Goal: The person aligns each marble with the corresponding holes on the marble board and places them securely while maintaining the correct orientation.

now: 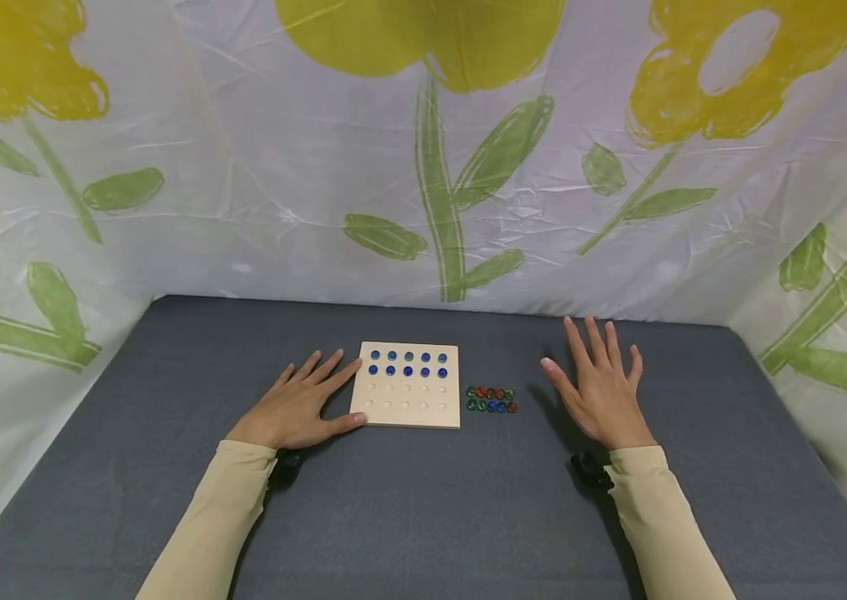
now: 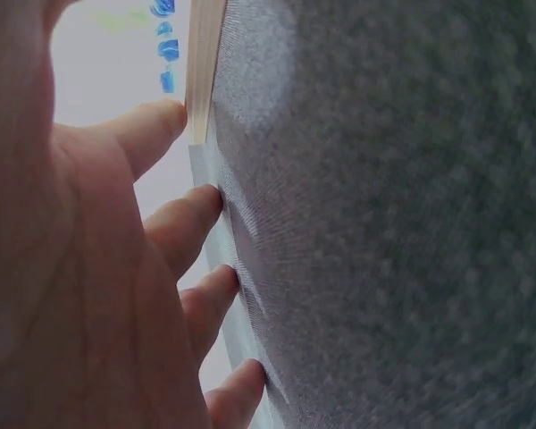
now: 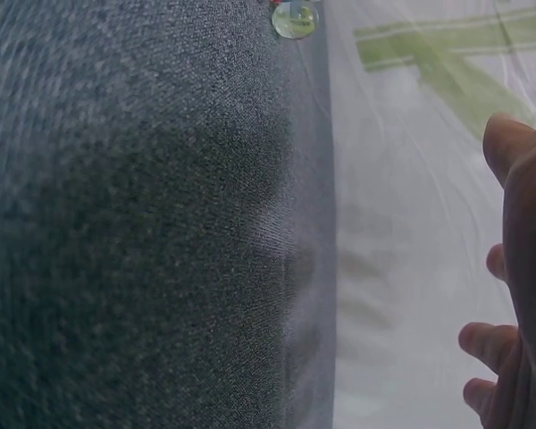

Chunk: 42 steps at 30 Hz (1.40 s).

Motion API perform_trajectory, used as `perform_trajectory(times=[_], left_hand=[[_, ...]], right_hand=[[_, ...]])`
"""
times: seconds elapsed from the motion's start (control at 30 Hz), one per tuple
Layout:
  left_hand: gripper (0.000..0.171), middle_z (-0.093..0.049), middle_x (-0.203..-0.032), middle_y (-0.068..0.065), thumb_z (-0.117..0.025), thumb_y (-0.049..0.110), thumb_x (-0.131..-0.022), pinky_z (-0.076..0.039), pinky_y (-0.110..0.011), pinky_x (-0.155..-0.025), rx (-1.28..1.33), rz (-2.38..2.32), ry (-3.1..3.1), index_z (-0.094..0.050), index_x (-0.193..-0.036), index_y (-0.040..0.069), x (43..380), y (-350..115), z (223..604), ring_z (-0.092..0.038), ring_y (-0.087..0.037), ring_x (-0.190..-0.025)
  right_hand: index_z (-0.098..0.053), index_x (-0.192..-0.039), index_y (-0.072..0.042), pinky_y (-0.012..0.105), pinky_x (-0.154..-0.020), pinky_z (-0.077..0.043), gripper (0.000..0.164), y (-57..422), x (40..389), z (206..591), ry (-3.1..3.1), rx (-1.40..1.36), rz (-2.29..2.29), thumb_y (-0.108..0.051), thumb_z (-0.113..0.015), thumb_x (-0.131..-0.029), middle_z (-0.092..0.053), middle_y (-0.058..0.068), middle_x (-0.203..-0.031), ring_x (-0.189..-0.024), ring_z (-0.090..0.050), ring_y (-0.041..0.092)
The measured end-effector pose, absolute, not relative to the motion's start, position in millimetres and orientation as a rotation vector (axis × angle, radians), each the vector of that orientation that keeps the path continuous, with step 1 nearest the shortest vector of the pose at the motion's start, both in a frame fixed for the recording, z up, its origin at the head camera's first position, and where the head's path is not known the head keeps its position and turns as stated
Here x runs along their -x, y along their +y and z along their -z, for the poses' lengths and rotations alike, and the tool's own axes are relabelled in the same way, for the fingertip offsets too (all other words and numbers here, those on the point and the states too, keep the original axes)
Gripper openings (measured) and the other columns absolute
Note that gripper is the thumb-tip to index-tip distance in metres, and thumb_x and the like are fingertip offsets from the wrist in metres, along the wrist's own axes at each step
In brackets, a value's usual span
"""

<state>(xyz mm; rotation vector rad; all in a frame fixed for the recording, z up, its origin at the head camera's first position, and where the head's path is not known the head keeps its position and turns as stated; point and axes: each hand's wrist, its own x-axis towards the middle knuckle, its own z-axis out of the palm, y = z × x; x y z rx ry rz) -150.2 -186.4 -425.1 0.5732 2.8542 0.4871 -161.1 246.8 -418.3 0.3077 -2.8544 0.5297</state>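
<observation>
A pale wooden board (image 1: 397, 417) with rows of round hollows lies on the dark cloth. Blue marbles (image 1: 408, 372) fill its two far rows; the two near rows of hollows hold none. My left hand (image 1: 299, 407) rests with spread fingers at the board's left side, index fingertip and thumb at its edge. In the left wrist view the index finger (image 2: 152, 134) meets the wooden side. To the right of the board lie two short rows of red, green and blue marbles (image 1: 491, 400). My right hand (image 1: 602, 396), fingers spread, is raised right of them, holding nothing.
A dark grey cloth (image 1: 423, 508) covers the table. Behind it and at both sides hang white sheets (image 1: 266, 167) with painted yellow flowers and green leaves. Each wrist wears a black camera strap, and the right one (image 1: 590, 471) casts a shadow on the cloth.
</observation>
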Motion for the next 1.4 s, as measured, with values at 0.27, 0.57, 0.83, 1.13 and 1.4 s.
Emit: perform_trajectory(times=[0.27,0.57,0.83,1.13,1.4], left_hand=[[0.087,-0.023,-0.166,-0.016,-0.056,0.067,-0.094,-0.011,-0.067,-0.118,-0.597,-0.477,2.849,-0.028,-0.163,0.021,151.9,-185.8,421.3,-0.014,-0.045,-0.152],[0.087,-0.022,-0.166,-0.016,-0.056,0.067,-0.094,-0.01,-0.067,-0.118,-0.594,-0.469,2.836,-0.028,-0.163,0.02,154.0,-184.4,421.5,-0.013,-0.045,-0.152],[0.089,-0.022,-0.166,-0.017,-0.056,0.069,-0.093,-0.009,-0.068,-0.118,-0.595,-0.485,2.842,-0.028,-0.163,0.02,153.9,-188.9,423.2,-0.013,-0.046,-0.152],[0.091,-0.022,-0.166,-0.016,-0.057,0.07,-0.092,-0.008,-0.067,-0.119,-0.583,-0.498,2.838,-0.028,-0.163,0.021,152.8,-187.6,425.4,-0.012,-0.044,-0.153],[0.089,-0.023,-0.166,-0.017,-0.058,0.067,-0.093,-0.01,-0.068,-0.118,-0.577,-0.505,2.844,-0.029,-0.162,0.019,151.1,-186.5,426.4,-0.014,-0.045,-0.152]], right_hand=[[-0.019,-0.165,-0.016,0.073,-0.113,0.002,0.076,247.2,161.1,417.3,-2.874,-0.325,-0.529,-0.057,-0.043,-0.105,-0.014,0.023,-0.167,-0.154,0.001,0.042],[-0.022,-0.164,-0.018,0.072,-0.113,0.0,0.074,245.5,160.2,412.7,-2.909,-0.359,-0.61,-0.055,-0.045,-0.105,-0.016,0.024,-0.166,-0.154,-0.001,0.042],[-0.035,-0.16,-0.015,0.074,-0.111,-0.012,0.068,241.6,161.3,412.9,-2.868,-0.426,-0.808,-0.046,-0.058,-0.103,-0.03,0.027,-0.16,-0.149,-0.018,0.048],[-0.055,-0.147,-0.009,0.064,-0.1,-0.043,0.059,239.8,159.1,413.4,-2.777,-0.443,-0.986,-0.033,-0.073,-0.096,-0.056,0.023,-0.138,-0.127,-0.052,0.045],[-0.068,-0.133,-0.009,0.05,-0.09,-0.054,0.048,237.9,155.1,415.9,-2.766,-0.472,-1.196,-0.025,-0.081,-0.09,-0.069,0.013,-0.118,-0.106,-0.066,0.031]])
